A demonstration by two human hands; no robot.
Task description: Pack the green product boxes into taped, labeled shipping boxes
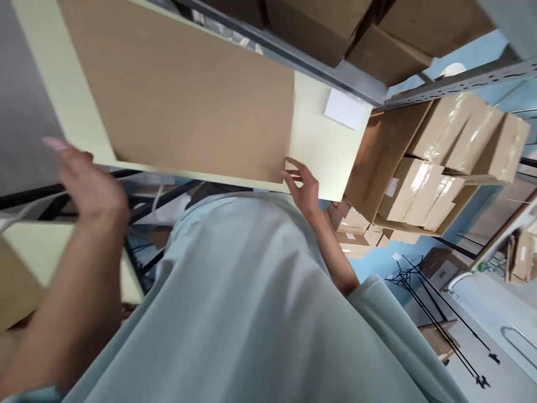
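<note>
A large flat brown cardboard sheet (pixel 193 95) lies on a pale yellow-green board (pixel 321 148) in front of my body. At the sheet's near right corner, my right hand (pixel 304 187) pinches the edge between thumb and fingers. My left hand (pixel 90 176) is at the near left edge of the pale board, slightly blurred. Its fingers stretch out to the left and nothing shows in them; whether it touches the board I cannot tell. A small white paper (pixel 344 108) rests near the board's far right corner.
Cardboard boxes (pixel 312 28) fill a metal shelf (pixel 356 78) above the board. Right of it, an open carton (pixel 384 162) holds several taped boxes (pixel 419 190). Black thin stands (pixel 440 313) are at the lower right. Another pale board (pixel 37 246) lies low on the left.
</note>
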